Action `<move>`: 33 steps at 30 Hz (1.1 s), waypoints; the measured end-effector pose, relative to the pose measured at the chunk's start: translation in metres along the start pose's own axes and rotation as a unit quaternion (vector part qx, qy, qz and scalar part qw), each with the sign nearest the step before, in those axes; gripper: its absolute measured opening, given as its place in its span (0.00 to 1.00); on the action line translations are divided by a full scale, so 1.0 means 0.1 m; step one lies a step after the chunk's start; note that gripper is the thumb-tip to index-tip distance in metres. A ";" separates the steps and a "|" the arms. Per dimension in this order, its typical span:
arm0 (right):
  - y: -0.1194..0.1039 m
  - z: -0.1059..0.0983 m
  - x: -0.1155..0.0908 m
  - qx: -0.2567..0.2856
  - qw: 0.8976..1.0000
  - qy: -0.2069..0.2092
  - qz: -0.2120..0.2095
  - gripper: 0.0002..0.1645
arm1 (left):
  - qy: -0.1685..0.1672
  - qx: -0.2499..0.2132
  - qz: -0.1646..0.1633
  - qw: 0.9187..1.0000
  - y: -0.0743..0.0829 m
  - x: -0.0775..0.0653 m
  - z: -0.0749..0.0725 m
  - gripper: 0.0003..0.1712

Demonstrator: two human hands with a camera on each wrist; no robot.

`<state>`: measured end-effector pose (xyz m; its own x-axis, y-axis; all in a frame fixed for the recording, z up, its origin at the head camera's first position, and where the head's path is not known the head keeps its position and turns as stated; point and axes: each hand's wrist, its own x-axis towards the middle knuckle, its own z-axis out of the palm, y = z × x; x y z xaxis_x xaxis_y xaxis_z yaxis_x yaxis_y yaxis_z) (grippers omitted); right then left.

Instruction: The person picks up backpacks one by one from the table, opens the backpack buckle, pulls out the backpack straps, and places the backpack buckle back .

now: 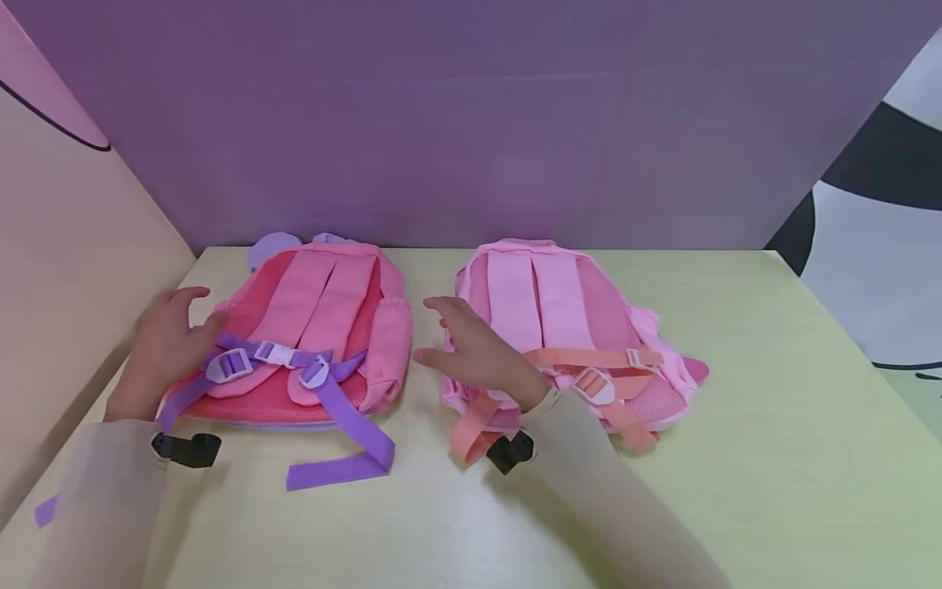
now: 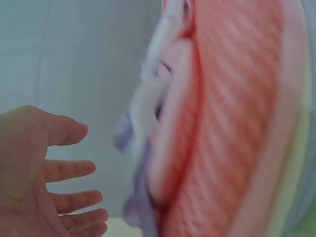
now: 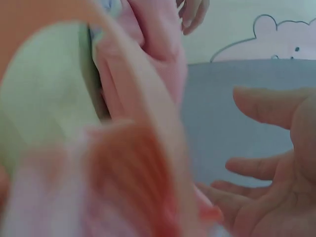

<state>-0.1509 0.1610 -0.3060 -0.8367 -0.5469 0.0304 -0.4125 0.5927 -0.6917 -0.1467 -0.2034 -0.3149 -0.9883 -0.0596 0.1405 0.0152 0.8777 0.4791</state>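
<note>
Two small pink backpacks lie straps-up, side by side. The left backpack (image 1: pixel 253 315) has a red mesh back and purple webbing (image 1: pixel 342 409) with a white buckle (image 1: pixel 275 353). The right backpack (image 1: pixel 611 294) is paler, with orange webbing (image 1: pixel 577 357). My left hand (image 1: pixel 165 352) hovers at the left backpack's left side, fingers spread and loosely bent. In the left wrist view that hand (image 2: pixel 29 173) is apart from the bag and holds nothing. My right hand (image 1: pixel 478 352) is over the right backpack's left edge, thumb and fingers apart; the right wrist view shows the hand (image 3: pixel 296 148) holding nothing.
Both bags rest on a pale wooden table (image 1: pixel 780 393). A purple panel (image 1: pixel 471 123) rises behind it and a pale wall (image 1: pixel 74 245) stands at the left. A purple strap end (image 1: pixel 46 511) lies near the left sleeve.
</note>
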 end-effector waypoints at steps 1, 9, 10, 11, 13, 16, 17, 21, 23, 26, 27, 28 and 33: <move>-0.02 0.05 0.02 -0.002 1.000 0.005 0.003 0.41 | -0.007 0.003 -0.009 1.000 -0.04 0.00 -0.01 0.33; -0.19 0.32 0.15 -0.002 0.999 0.026 0.021 0.40 | -0.043 0.015 -0.035 0.998 -0.22 -0.02 0.00 0.36; -0.21 0.34 0.15 0.009 0.999 0.024 0.025 0.40 | -0.051 0.014 -0.040 0.998 -0.23 -0.02 0.01 0.36; -0.22 0.36 0.16 0.016 0.999 0.024 0.028 0.40 | -0.063 0.011 -0.044 0.997 -0.24 -0.02 0.01 0.37; -0.24 0.41 0.17 0.022 0.999 0.021 0.037 0.40 | -0.088 0.006 -0.047 0.995 -0.25 -0.01 0.02 0.37; -0.24 0.47 0.18 0.015 0.999 0.014 0.045 0.40 | -0.117 -0.001 -0.046 0.992 -0.27 -0.01 0.05 0.36; -0.24 0.49 0.17 0.008 0.999 0.009 0.048 0.40 | -0.122 -0.002 -0.044 0.992 -0.28 -0.01 0.06 0.36; -0.24 0.51 0.14 -0.017 0.998 0.000 0.058 0.39 | -0.126 -0.008 -0.039 0.991 -0.28 0.00 0.09 0.35; -0.25 0.51 0.11 -0.026 0.998 -0.001 0.061 0.38 | -0.126 -0.012 -0.036 0.991 -0.27 -0.01 0.11 0.35; -0.25 0.49 0.08 -0.030 0.998 0.001 0.059 0.38 | -0.124 -0.019 -0.029 0.992 -0.24 -0.03 0.13 0.35; -0.24 0.49 0.07 -0.031 0.998 0.003 0.059 0.38 | -0.123 -0.020 -0.027 0.992 -0.23 -0.03 0.14 0.35; -0.24 0.48 0.06 -0.030 0.998 0.004 0.058 0.38 | -0.122 -0.022 -0.025 0.992 -0.23 -0.04 0.14 0.35; -0.19 0.44 -0.01 -0.033 0.998 0.007 0.056 0.38 | -0.120 -0.034 -0.019 0.992 -0.14 -0.08 0.18 0.35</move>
<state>-0.1266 0.1238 -0.3243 -0.8835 -0.4671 -0.0345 -0.3386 0.6878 -0.6421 -0.1416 -0.2070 -0.3385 -0.9959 0.0295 -0.0854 -0.0213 0.8419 0.5392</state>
